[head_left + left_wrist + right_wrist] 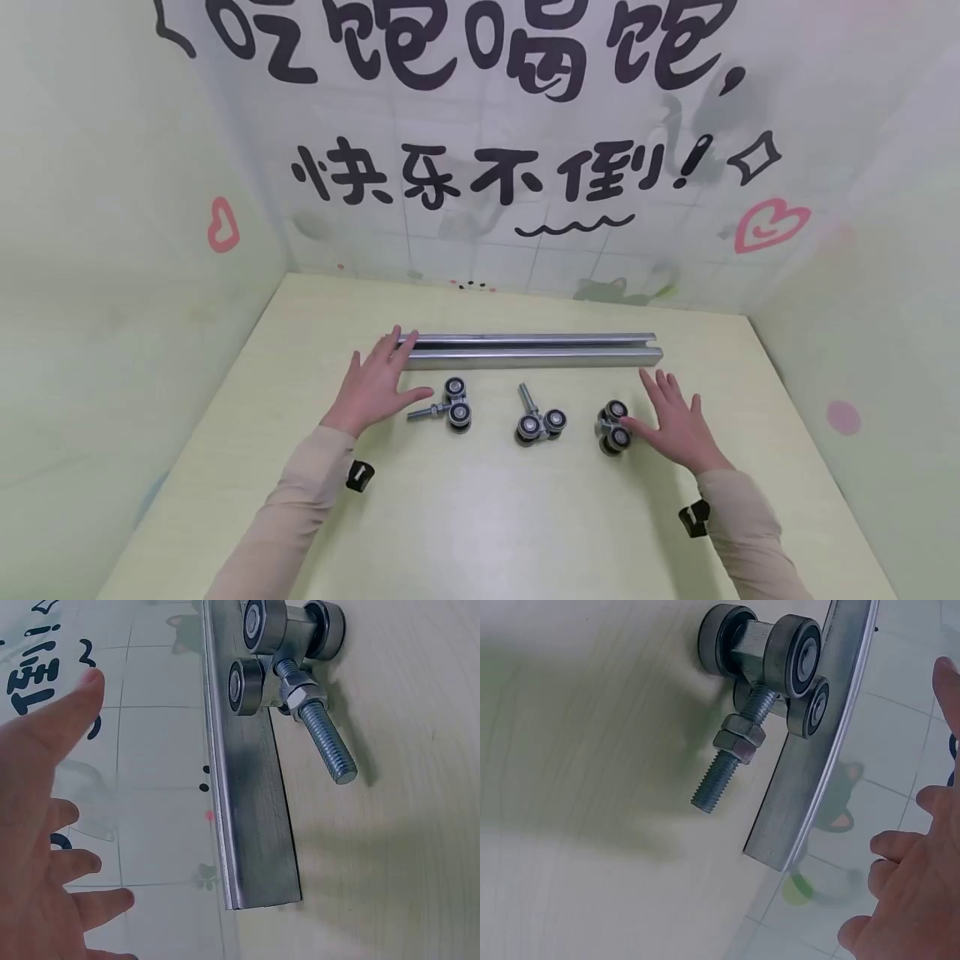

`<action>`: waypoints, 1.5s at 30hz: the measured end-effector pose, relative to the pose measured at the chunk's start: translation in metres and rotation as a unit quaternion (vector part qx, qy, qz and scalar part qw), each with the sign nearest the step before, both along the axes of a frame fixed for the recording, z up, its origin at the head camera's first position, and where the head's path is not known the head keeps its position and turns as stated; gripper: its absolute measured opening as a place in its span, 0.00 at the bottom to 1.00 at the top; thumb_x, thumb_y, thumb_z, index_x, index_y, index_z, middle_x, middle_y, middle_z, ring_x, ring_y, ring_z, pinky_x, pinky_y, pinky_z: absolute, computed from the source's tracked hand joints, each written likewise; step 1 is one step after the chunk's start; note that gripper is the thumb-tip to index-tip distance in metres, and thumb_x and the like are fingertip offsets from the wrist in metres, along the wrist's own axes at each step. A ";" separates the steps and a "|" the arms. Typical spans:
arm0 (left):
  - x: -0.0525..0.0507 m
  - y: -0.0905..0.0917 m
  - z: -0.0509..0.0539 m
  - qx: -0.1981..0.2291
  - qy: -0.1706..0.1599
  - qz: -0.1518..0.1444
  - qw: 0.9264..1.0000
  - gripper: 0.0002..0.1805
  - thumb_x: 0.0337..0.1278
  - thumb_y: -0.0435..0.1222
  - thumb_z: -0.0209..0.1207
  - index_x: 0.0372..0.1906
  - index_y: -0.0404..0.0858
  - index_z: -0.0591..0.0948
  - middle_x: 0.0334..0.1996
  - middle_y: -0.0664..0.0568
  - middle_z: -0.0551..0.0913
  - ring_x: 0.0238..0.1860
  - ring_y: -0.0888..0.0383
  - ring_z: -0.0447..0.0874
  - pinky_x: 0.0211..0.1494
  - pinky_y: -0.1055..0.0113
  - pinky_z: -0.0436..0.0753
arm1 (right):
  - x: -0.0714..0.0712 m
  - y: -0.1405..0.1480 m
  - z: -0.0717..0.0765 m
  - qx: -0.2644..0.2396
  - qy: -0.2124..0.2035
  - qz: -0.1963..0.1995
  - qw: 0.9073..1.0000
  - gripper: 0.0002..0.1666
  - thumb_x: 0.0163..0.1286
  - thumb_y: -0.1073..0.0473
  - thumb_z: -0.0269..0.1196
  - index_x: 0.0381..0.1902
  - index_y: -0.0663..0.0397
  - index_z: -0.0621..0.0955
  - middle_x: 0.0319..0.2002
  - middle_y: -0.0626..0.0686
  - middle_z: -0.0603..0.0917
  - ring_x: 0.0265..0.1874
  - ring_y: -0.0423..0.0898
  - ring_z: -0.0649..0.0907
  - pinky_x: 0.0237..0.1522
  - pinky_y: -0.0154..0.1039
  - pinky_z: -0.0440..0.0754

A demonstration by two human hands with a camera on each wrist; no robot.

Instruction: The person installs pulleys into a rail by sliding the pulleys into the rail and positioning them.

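Observation:
A silver metal channel rail (525, 360) lies crosswise near the back wall. In front of it sit three roller trolleys with small black-rimmed wheels: a left one (459, 414), a middle one (529, 427) and a right one (615, 438). My left hand (372, 387), fingers spread, covers the rail's left end in the head view; whether it touches is unclear. By the right trolley is my right hand (678, 425), its fingers extended and its thumb overlapping that trolley's edge. The left wrist view shows a trolley's threaded bolt (328, 739) with nuts; another bolt (720, 776) appears in the right wrist view.
The pale wooden tabletop (465, 517) is bounded by a back wall (465, 250) with black lettering and by side walls on the left (112, 292) and right (862, 333). A black wrist strap (360, 476) shows below the left sleeve.

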State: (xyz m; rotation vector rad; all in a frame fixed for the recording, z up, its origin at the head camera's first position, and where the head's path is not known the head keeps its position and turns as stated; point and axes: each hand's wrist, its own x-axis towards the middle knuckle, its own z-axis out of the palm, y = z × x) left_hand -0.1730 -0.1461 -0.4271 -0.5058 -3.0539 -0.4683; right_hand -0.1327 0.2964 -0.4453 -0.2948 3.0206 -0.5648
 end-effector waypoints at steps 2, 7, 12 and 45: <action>-0.004 -0.001 -0.001 0.016 0.002 0.000 1.000 0.47 0.50 0.59 0.55 0.70 0.40 0.53 0.69 0.36 0.50 0.66 0.38 0.54 0.60 0.38 0.59 | 0.002 0.002 -0.001 -0.010 -0.006 0.001 1.000 0.50 0.59 0.39 0.58 0.69 0.59 0.52 0.66 0.71 0.52 0.66 0.65 0.50 0.58 0.70 0.41; -0.019 -0.004 -0.005 0.038 0.009 0.001 0.999 0.46 0.50 0.55 0.57 0.68 0.36 0.55 0.68 0.35 0.51 0.65 0.38 0.53 0.54 0.42 0.69 | 0.005 0.006 -0.004 -0.031 -0.026 0.005 0.999 0.49 0.59 0.43 0.60 0.68 0.63 0.53 0.65 0.72 0.54 0.64 0.67 0.54 0.59 0.68 0.46; -0.034 -0.008 -0.009 0.017 0.002 -0.005 1.000 0.45 0.51 0.54 0.58 0.68 0.34 0.56 0.67 0.36 0.52 0.65 0.37 0.51 0.53 0.40 0.69 | 0.007 0.011 -0.011 -0.032 -0.029 0.012 0.999 0.45 0.61 0.45 0.59 0.65 0.69 0.57 0.63 0.73 0.57 0.61 0.69 0.59 0.58 0.67 0.52; -0.088 -0.011 -0.031 0.036 -0.100 -0.018 0.994 0.35 0.47 0.43 0.63 0.58 0.28 0.68 0.55 0.34 0.69 0.54 0.38 0.66 0.57 0.48 0.68 | 0.016 0.020 -0.047 -0.058 0.003 0.003 0.998 0.21 0.56 0.73 0.59 0.49 0.76 0.73 0.43 0.71 0.78 0.44 0.65 0.77 0.47 0.57 0.74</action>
